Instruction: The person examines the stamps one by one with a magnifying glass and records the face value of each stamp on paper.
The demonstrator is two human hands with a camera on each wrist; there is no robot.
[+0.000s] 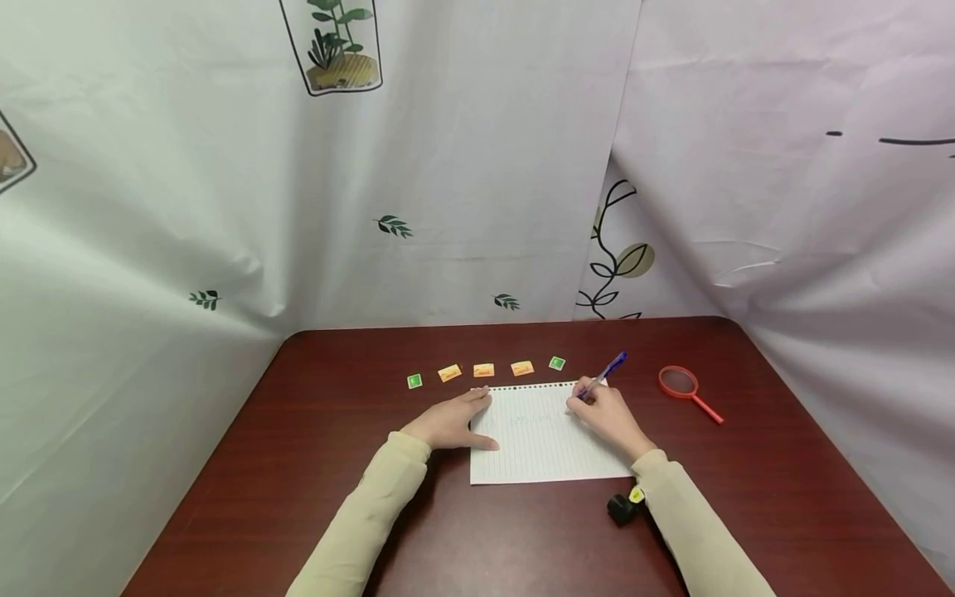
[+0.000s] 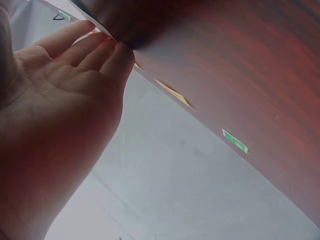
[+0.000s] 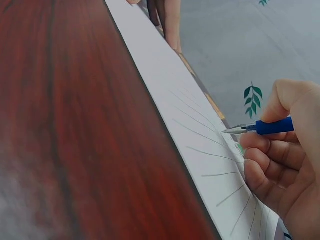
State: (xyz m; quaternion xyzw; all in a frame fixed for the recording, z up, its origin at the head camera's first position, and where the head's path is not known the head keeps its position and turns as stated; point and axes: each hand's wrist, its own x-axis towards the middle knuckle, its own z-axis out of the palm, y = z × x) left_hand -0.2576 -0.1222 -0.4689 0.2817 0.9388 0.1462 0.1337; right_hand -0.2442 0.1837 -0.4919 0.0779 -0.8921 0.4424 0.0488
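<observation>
A lined loose-leaf sheet (image 1: 548, 456) with punched holes along its far edge lies on the table. Faint marks run across its upper part. My left hand (image 1: 453, 421) rests on the sheet's left edge, fingers extended and thumb apart; in the left wrist view the palm side of this hand (image 2: 70, 95) shows. On the sheet's right side, my right hand (image 1: 610, 417) holds a blue pen (image 1: 615, 362), pinched between thumb and fingers. The right wrist view shows the pen (image 3: 275, 126) with its point close over the ruled paper (image 3: 200, 145).
Beyond the sheet, a row of small stamp-like pieces holds orange ones (image 1: 483, 370) between a green one (image 1: 414, 381) and another green one (image 1: 557, 363). A red magnifying glass (image 1: 678, 381) lies at right. A small black object (image 1: 621, 509) is by the right wrist.
</observation>
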